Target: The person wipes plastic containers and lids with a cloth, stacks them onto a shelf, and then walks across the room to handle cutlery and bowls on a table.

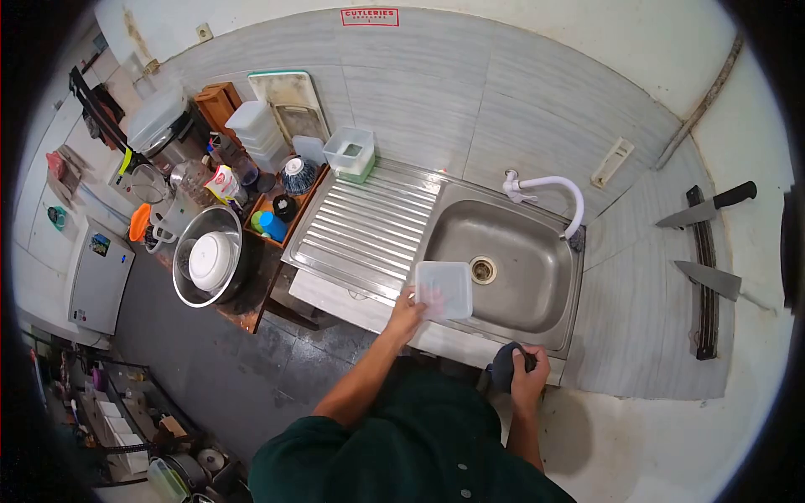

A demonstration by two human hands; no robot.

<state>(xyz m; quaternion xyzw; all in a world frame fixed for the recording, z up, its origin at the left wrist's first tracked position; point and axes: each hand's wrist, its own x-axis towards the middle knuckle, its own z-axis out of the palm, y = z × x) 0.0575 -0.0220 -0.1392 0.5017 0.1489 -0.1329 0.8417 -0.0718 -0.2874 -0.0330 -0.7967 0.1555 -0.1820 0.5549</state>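
My left hand (407,317) grips a translucent square plastic lid (446,289) by its lower left corner. Some fingers show faintly through the plastic. The lid is over the near left edge of the sink basin (520,251), covering part of the rim. In my right hand (530,377) is a bunched dark grey cloth (505,367), close to the counter's front edge. Fingers are closed around the cloth, apart from the lid. A white faucet (545,186) curves over the basin's far side.
Left of the basin lies a ribbed steel drainboard (369,222) with a clear container (350,151) at its back corner. A steel bowl (183,272) holding white bowls stands on a wooden table. Two knives (708,205) hang on the right wall's rack (703,310).
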